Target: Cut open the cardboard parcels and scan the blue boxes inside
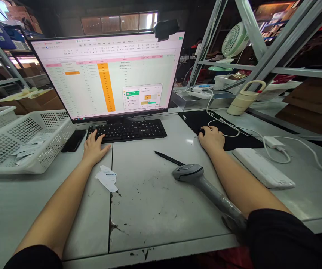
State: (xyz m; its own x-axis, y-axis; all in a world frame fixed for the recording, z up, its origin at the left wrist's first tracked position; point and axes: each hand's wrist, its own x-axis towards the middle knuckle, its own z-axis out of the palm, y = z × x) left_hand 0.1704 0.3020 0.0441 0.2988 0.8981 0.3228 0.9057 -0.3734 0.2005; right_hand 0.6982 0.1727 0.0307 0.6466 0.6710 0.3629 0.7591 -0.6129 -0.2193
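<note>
My left hand (93, 148) rests with spread fingers on the left end of the black keyboard (132, 129). On the black mouse pad (233, 134), my right hand (212, 139) is curled over a dark computer mouse (202, 131), mostly hidden beneath the palm. Behind the keyboard stands a monitor (138, 76) showing a spreadsheet with an orange column and a small pop-up window. A grey handheld barcode scanner (205, 185) lies between my forearms, with a black pen (168, 158) partly behind its head. Torn white paper (107, 178) lies near my left wrist.
White baskets (34, 164) and a black phone (74, 141) sit to the left. On the right are a white power bank (263, 167), white cables (257, 133), a cream tumbler (245, 99) and a green fan (235, 40). Metal shelf bars (261, 45) rise behind the desk.
</note>
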